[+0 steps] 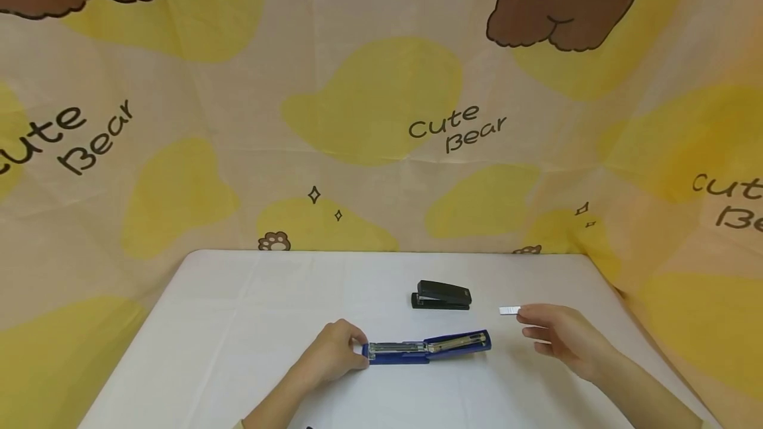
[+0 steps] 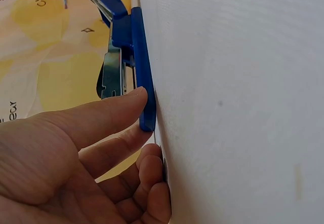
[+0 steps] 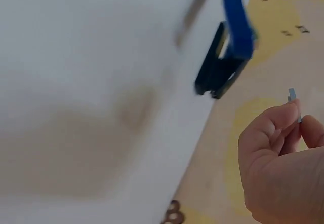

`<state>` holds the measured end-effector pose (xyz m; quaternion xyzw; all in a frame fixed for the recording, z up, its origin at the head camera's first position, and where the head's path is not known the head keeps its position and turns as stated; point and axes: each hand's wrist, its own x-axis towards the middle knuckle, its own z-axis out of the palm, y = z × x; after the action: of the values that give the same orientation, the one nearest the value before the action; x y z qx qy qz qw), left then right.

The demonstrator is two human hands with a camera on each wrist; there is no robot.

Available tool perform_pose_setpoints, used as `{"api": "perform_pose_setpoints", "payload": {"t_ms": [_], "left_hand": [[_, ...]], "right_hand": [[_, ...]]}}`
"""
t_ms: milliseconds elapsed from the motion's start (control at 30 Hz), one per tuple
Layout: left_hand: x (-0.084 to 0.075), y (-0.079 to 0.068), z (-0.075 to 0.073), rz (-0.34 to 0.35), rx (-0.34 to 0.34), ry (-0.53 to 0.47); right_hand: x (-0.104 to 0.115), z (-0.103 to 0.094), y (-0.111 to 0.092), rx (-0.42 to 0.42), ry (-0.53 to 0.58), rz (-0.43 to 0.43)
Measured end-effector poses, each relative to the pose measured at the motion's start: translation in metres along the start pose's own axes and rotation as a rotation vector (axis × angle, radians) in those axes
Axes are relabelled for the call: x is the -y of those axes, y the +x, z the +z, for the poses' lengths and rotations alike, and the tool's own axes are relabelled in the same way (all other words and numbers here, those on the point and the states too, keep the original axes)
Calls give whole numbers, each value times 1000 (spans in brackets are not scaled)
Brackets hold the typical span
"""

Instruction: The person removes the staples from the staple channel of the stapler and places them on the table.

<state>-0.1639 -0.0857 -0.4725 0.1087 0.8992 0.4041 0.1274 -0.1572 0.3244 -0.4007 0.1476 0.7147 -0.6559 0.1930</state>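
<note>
A blue stapler (image 1: 399,357) lies on the white table with its top swung back, its metal staple channel exposed. My left hand (image 1: 336,353) pinches the left end of its base between thumb and finger; the left wrist view shows the thumb on the blue base (image 2: 146,77). Above the table, to the right of the stapler, my right hand (image 1: 563,336) pinches a small silvery strip of staples (image 1: 508,310) at one end. The same strip (image 3: 292,94) juts from between thumb and finger in the right wrist view.
Behind the blue stapler stands a black stapler (image 1: 443,294). A white table (image 1: 250,310) carries both, and a patterned cloth (image 1: 369,104) hangs along its back and sides. Something small and dark shows at the head view's bottom edge.
</note>
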Motion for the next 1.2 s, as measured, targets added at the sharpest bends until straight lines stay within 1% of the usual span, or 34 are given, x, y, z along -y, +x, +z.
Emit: {"api": "perform_pose_setpoints", "payload": {"t_ms": [133, 200, 300, 400, 533, 667, 867, 1000, 1200], "left_hand": [[0, 1, 0, -4, -2, 2], [1, 1, 1, -3, 1, -2], [2, 0, 1, 0, 7, -14], [2, 1, 1, -3, 11, -19], [1, 1, 1, -4, 10, -10], [0, 1, 1, -4, 5, 0], [-3, 0, 0, -13, 7, -5], [-3, -1, 0, -13, 9, -5], [-1, -1, 0, -3, 4, -2]], "right_hand": [[-14, -12, 9, -45, 5, 24], [-21, -17, 14, -64, -10, 35], [-32, -22, 20, -99, -46, 51], [-41, -26, 26, -119, -98, 49], [-50, -29, 31, -154, -156, 58], [-53, -30, 32, -180, -202, 71], [-57, -31, 33, -194, -271, 61], [-59, -32, 33, -199, -275, 59], [-60, -35, 32, -184, -291, 46]]}}
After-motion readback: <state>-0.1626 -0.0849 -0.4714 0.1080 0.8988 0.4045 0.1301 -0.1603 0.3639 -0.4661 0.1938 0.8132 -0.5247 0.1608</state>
